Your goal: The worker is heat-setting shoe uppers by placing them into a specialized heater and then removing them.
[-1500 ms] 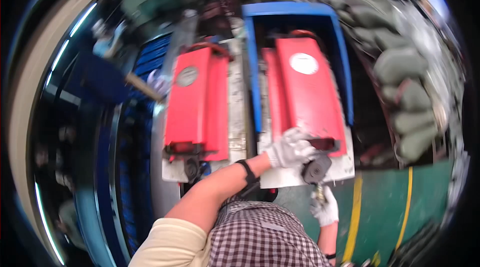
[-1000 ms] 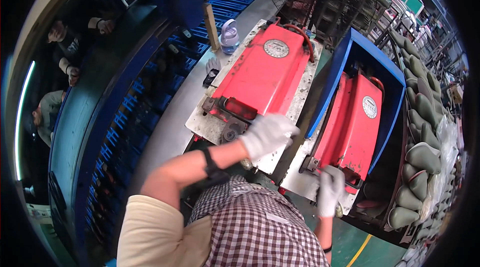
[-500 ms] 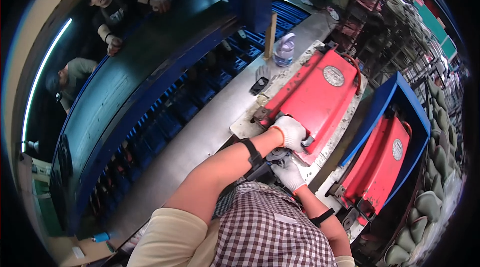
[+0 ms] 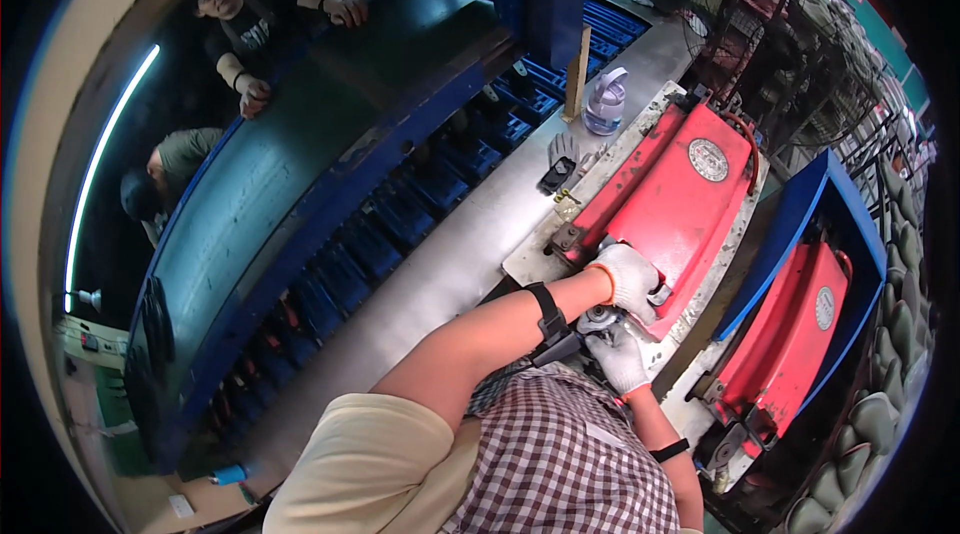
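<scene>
Both gloves are on the near end of the red machine, which lies tilted on its pale base beside the grey bench. The left hand curls over the front edge, fingers bent; I can't tell if they close on anything. Just below it, the right hand is up against the round fitting, its fingertips partly hidden, so its grip I can't tell either. Over to the right, the second machine sits under a blue hood. On the bench, a bottle, a grey glove and a black case. Across the way, a co-worker leans on the big table.
</scene>
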`<state>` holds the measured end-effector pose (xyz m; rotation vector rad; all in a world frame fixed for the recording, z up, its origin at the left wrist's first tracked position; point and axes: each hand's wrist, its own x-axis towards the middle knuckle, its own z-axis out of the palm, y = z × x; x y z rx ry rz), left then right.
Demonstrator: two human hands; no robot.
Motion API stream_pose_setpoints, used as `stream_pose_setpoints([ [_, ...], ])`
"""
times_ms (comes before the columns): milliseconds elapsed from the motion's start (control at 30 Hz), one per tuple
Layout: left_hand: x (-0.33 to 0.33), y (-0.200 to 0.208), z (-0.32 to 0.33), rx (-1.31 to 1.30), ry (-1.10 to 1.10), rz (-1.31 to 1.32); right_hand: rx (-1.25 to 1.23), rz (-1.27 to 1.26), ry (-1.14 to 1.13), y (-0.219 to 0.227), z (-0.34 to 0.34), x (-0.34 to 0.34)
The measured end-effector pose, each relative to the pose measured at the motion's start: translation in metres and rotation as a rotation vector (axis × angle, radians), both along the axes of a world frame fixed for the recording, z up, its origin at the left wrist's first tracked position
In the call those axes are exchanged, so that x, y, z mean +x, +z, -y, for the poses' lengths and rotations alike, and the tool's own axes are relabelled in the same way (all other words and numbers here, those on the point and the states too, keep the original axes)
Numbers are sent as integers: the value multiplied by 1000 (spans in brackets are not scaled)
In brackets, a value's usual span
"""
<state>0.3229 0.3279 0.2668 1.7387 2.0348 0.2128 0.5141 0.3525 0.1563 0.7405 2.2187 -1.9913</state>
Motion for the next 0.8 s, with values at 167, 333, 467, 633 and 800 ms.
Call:
stream_pose_setpoints([
  [167, 1, 5, -5, -60, -4, -11, 138, 135, 35, 20, -1, 1],
  [333, 1, -1, -4, -48, -12, -6, 185, 137, 30, 10, -2, 5],
  [467, 2, 1, -1, -42, -19, 2, 189, 148, 2, 28, 5, 1],
  [633, 2, 2, 1, -47, -21, -10, 128, 183, -43, 40, 9, 0],
  [800, 0, 11, -4, -96, -30, -4, -70, 86, -116, 29, 8, 2],
])
